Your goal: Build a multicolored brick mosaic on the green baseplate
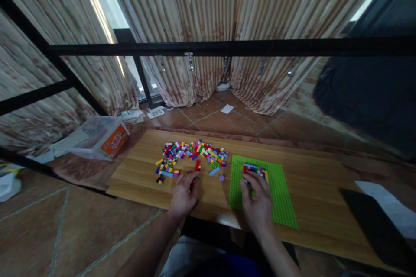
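Note:
My left hand (183, 194) is at the front of a loose heap of small toy building bricks (185, 150). Its fingers are curled in, and what lies between the fingertips is too small to tell. A long red brick (197, 165) lies just beyond them. A green studded baseplate (280, 190) lies to the right, bearing a low structure of coloured bricks (254, 167). Over its near part, my right hand (258, 199) bends its fingers down with the thumb close by, hiding much of the structure. Whatever those fingertips pinch is covered.
The bricks and baseplate rest on a long wooden table (312, 177). A clear plastic box (97, 138) with an orange label stands on the floor at left. Near the table's right end are a dark flat panel (373, 225) and white paper (390, 203). A black metal bar (208, 47) crosses behind.

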A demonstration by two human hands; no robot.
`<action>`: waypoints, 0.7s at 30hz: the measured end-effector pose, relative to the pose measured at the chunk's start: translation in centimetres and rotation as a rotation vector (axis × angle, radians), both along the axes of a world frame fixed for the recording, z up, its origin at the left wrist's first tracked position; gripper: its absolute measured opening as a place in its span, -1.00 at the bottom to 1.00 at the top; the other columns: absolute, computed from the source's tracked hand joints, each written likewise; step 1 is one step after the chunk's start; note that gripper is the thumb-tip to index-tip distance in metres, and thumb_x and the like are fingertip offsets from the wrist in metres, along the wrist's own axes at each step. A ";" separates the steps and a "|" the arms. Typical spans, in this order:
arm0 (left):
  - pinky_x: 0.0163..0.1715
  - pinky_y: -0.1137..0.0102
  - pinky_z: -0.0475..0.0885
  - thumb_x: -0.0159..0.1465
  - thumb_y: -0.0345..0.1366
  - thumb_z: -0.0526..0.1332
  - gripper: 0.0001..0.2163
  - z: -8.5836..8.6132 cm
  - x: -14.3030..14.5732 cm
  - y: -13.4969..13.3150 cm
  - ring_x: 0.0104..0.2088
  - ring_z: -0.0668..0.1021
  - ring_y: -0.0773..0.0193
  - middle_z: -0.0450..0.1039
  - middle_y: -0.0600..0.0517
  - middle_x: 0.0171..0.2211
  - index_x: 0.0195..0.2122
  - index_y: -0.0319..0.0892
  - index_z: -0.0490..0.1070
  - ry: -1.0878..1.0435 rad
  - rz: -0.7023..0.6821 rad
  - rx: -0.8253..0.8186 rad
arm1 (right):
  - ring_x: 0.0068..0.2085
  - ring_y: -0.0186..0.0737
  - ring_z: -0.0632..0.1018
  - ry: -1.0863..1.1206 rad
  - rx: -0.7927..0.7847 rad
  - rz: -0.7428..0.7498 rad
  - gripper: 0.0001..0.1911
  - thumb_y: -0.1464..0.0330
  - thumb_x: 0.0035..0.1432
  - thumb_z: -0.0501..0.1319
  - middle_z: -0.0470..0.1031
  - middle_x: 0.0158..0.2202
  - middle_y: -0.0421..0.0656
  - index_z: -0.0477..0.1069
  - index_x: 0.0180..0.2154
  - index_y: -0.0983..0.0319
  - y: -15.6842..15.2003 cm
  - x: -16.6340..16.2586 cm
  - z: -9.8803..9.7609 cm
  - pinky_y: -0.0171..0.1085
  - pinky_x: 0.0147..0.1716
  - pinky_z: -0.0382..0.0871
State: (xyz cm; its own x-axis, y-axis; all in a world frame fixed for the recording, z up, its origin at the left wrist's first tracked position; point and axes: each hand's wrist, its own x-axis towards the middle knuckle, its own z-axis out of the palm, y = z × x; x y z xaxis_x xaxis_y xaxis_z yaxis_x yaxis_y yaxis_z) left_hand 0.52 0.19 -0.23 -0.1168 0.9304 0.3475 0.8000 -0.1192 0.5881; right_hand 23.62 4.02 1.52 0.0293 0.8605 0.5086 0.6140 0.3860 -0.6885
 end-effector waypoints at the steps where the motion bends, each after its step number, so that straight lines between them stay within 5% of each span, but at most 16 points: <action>1: -0.02 0.22 0.42 0.18 -0.49 0.08 -0.62 -0.1 0.0 0.0 -0.04 0.48 0.16 0.49 -0.02 -0.08 0.01 -0.11 0.37 -0.003 -0.003 -0.004 | -0.03 -0.09 0.43 -0.025 -0.020 0.078 -0.73 0.27 0.25 0.06 0.46 -0.08 -0.05 0.48 -0.14 0.16 -0.4 -0.9 0.0 -0.05 -0.01 0.31; 9: 0.04 0.21 0.39 0.15 -0.55 0.05 -0.57 -0.5 -0.1 0.0 0.00 0.47 0.18 0.47 -0.03 -0.03 0.04 -0.13 0.34 -0.059 -0.002 0.003 | -0.14 -0.15 0.45 -0.232 -0.147 0.466 -0.74 0.45 0.26 0.03 0.48 -0.24 -0.12 0.47 -0.19 0.16 -0.5 -7.6 -0.5 -0.15 -0.05 0.30; 21: 0.03 0.20 0.42 0.16 -0.53 0.05 -0.61 -0.9 -0.1 0.3 -0.02 0.49 0.18 0.49 -0.03 -0.06 0.00 -0.14 0.37 -0.067 0.029 0.039 | -0.13 -0.17 0.45 -0.444 -0.231 0.404 -0.76 0.50 0.21 0.07 0.49 -0.24 -0.13 0.49 -0.27 0.17 1.1 -11.0 -0.6 -0.24 -0.08 0.28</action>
State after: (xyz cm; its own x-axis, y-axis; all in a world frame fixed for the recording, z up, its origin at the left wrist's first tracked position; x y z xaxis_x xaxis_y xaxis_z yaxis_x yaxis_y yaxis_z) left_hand 0.39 0.46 -1.11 -0.1680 0.9121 0.3739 0.7622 -0.1204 0.6361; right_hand 12.62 5.12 0.93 -0.4912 0.8484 0.1975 0.6968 0.5187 -0.4953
